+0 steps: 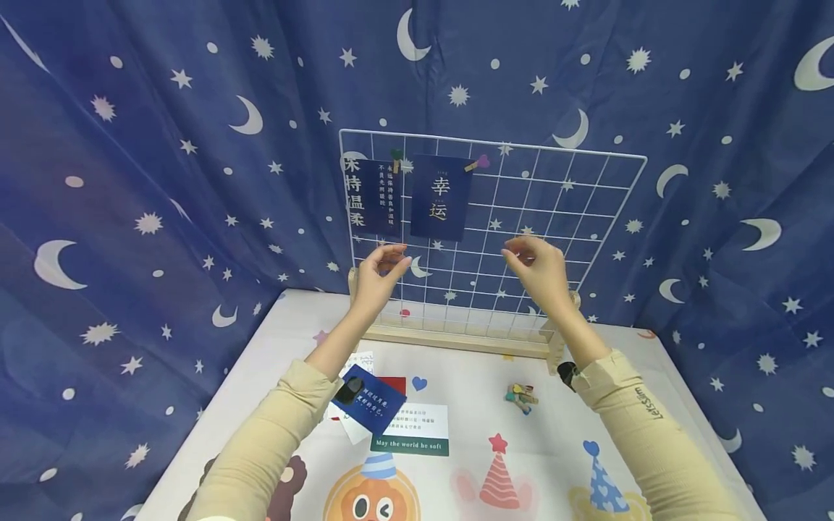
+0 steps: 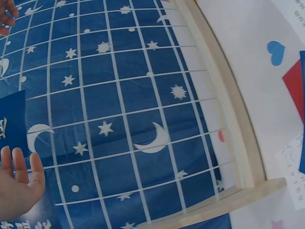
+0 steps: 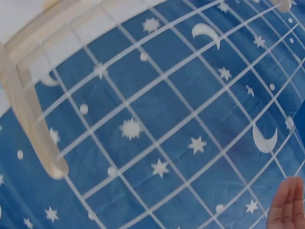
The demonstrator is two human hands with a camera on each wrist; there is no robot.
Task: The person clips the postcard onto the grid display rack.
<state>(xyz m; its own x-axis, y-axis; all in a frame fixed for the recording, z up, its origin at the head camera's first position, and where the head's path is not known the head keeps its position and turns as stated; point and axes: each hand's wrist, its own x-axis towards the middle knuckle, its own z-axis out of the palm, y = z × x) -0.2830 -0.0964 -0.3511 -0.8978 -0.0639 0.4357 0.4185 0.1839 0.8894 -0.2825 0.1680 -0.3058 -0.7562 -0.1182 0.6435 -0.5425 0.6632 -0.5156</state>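
My left hand [image 1: 381, 273] hovers in front of the white wire grid panel [image 1: 502, 210], below two hanging cards, its fingers loosely bent with nothing between them. Level with it on the right, my right hand [image 1: 539, 268] is also bare, fingers relaxed. A dark blue card [image 1: 440, 199] with white and gold characters hangs from the grid by a clothespin with a purple heart [image 1: 481, 162]. Left of it, another navy card [image 1: 378, 199] with white writing is held by a clothespin with a green top [image 1: 396, 159]. In the left wrist view, the fingers of the left hand [image 2: 19, 186] overlap the lower edge of a card.
The grid stands in a wooden base [image 1: 456, 341] on a white printed tablecloth [image 1: 456, 376]. Several cards, including a blue card [image 1: 374, 405] and a white-and-green card [image 1: 417, 430], lie overlapping under the left forearm. Small colored clothespins [image 1: 521, 396] are heaped at right. A starry curtain [image 1: 163, 145] hangs behind.
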